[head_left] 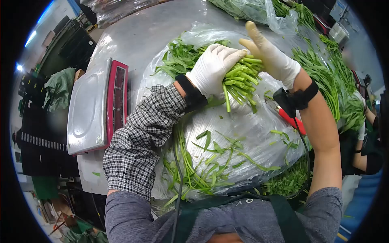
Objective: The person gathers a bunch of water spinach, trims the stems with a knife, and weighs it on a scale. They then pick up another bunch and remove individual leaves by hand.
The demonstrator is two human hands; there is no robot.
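My left hand (212, 69), in a white glove, is wrapped round a bunch of leafy green vegetable stems (240, 81). Their cut ends point right and toward me, while the leaves fan out to the left behind the hand. Just right of the stem ends, my gloved right hand (273, 56) is raised with fingers stretched and thumb apart, holding nothing. Below both hands spreads clear plastic sheeting (227, 125), strewn with loose stems and leaf scraps (214, 168). A red-handled tool (289, 120) lies partly behind my right forearm.
A scale (89, 109) with a metal pan and red front stands at the left. More long greens (320, 77) lie along the right side, and bagged greens (247, 8) at the back. Another person's gloved hand (360, 131) shows at the far right.
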